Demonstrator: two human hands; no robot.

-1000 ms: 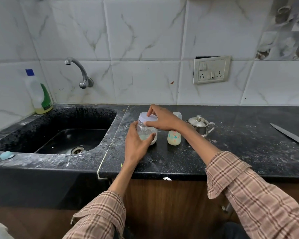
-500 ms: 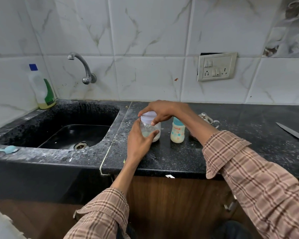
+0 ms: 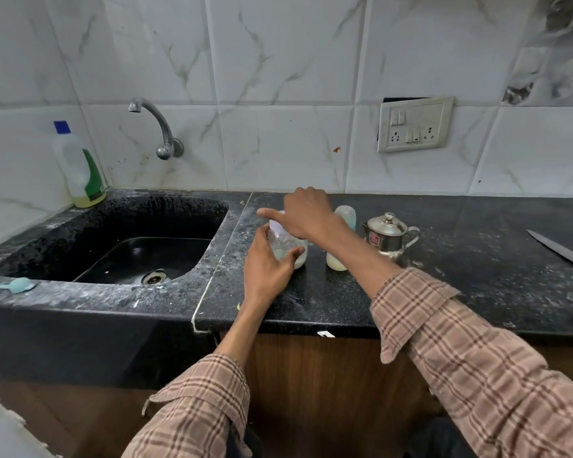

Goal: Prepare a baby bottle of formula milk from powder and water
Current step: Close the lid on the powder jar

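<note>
A clear plastic jar (image 3: 286, 247) with pale powder at its bottom stands on the black counter (image 3: 460, 276) just right of the sink. My left hand (image 3: 267, 271) grips the jar's body from the front. My right hand (image 3: 306, 214) lies over its white lid (image 3: 278, 225), fingers curled round it. Behind my right wrist stands the baby bottle (image 3: 339, 241), with a clear cap and pale contents, partly hidden by my forearm. A light blue scoop (image 3: 12, 285) lies on the sink's front ledge at far left.
A small steel pot (image 3: 389, 236) with a lid stands right of the bottle. A knife (image 3: 559, 249) lies at the counter's right edge. The sink (image 3: 139, 256) with its tap (image 3: 156, 127) is on the left, a dish-soap bottle (image 3: 80, 166) at its back corner. Powder dusts the counter.
My right hand has turned on the jar's lid, its wrist swinging so the forearm now crosses the bottle. The steel pot has come back into view. The jar has stayed in place.
</note>
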